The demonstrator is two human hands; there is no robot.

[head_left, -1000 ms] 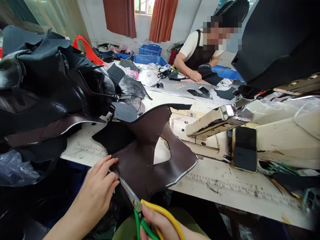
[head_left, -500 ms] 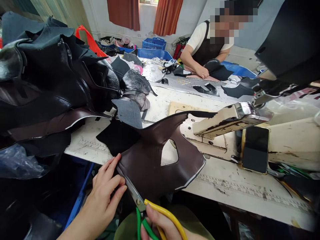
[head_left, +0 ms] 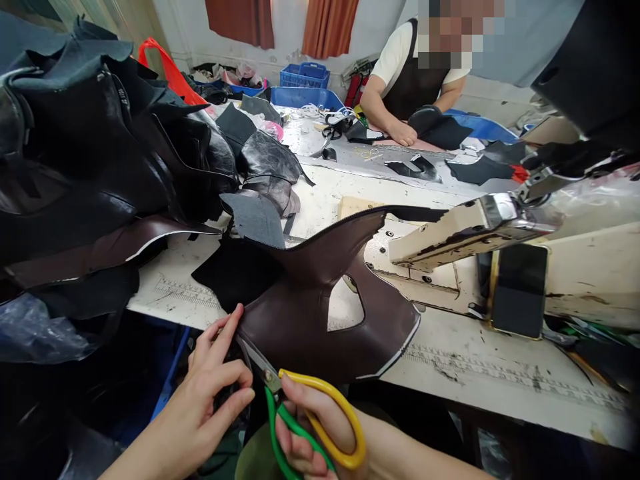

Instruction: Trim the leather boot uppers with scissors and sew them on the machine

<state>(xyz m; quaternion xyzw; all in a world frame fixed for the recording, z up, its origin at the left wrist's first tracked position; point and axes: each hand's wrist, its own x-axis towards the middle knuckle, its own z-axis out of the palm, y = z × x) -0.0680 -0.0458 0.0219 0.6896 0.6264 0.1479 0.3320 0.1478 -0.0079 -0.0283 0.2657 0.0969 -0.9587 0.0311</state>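
Observation:
A brown leather piece [head_left: 295, 320] with a cut-out hole and a zip along its upper edge lies over the table's front edge. My left hand [head_left: 215, 380] grips its left edge, with one finger stretched along it and the thumb curled near another finger. My right hand [head_left: 315, 420] is closed around scissors [head_left: 340, 387] with one yellow and one green handle. Their blades lie along the leather's lower left edge, close to my left fingers. The blade tips are partly hidden there.
At left rises a heap of dark leather pieces [head_left: 100, 147]. The sewing machine arm [head_left: 450, 233] and a phone [head_left: 519, 290] are at right. Across the table a co-worker [head_left: 400, 87] handles dark pieces, with a blue basket [head_left: 305, 75] behind.
The right hand and scissors have moved slightly up and to the left, and more of the right forearm shows. The left hand stays by the leather's edge. The view has shifted a little.

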